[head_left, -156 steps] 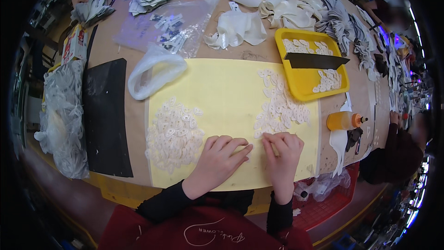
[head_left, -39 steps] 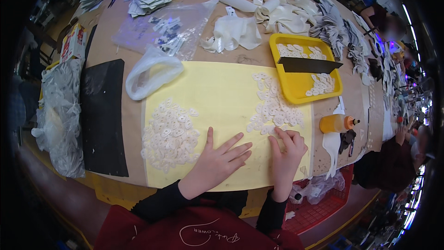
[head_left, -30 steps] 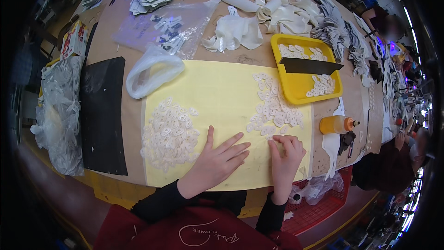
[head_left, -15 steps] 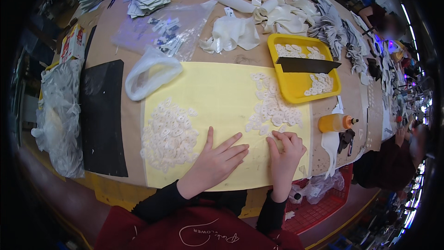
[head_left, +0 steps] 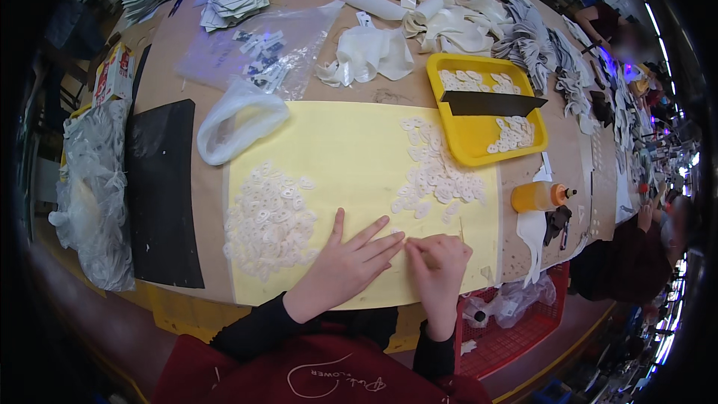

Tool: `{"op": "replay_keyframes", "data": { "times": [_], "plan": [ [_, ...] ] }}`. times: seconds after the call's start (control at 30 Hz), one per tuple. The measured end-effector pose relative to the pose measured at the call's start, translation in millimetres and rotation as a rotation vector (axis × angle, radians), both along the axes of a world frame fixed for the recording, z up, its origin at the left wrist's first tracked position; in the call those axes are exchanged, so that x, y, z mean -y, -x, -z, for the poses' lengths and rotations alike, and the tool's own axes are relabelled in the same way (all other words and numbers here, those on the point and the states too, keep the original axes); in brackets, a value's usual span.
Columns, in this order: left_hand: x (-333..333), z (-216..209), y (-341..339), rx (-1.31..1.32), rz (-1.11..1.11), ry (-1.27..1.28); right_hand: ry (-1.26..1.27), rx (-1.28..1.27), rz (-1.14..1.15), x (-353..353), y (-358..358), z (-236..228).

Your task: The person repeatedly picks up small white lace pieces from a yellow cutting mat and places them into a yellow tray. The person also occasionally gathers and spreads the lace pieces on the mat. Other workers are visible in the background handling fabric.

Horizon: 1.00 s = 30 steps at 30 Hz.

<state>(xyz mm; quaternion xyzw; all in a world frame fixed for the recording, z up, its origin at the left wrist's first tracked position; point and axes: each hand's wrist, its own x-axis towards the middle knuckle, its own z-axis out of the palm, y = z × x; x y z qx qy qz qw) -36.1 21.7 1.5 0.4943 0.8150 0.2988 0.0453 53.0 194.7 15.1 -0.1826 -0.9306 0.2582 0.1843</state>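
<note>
My left hand (head_left: 348,265) lies flat on a yellow sheet (head_left: 340,150), its fingers apart. Close by its fingertips, my right hand (head_left: 440,265) is closed in a pinch; what sits between thumb and fingers is too small to make out. A heap of small whitish oval pieces with marked centres (head_left: 269,221) spreads to the left of my left hand. More of these pieces, in a looser pile (head_left: 434,164), lie beyond my right hand. One edge of a pale piece shows at the left hand's fingertips.
A yellow tray (head_left: 473,158) with a black divider (head_left: 490,103) holds more pieces at the far right. An orange bottle (head_left: 535,197) lies right of the sheet. White plastic (head_left: 239,123), a black board (head_left: 161,194) and pale fabric scraps (head_left: 370,52) surround the sheet. A red basket (head_left: 523,337) is below.
My right hand has moved left from the edge of the right pile to my left fingertips, its fingers drawn closer together. My left hand stays nearly in place.
</note>
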Motion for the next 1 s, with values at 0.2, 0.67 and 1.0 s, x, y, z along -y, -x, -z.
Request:
{"op": "replay_keyframes", "data": {
  "times": [0.2, 0.67, 1.0],
  "plan": [
    [2.3, 1.2, 1.8, 0.011, 0.007, -0.031, -0.095, -0.014, 0.189, -32.5, 8.8, 0.3],
    [6.1, -6.6, 4.7, 0.078, -0.027, -0.161, -0.053, 0.081, -0.133, -6.0, 1.3, -9.8],
    [4.7, -9.7, 6.4, 0.174, -0.133, -0.224, -0.033, 0.086, -0.057, -21.1, -3.1, -10.5]
  ]
}}
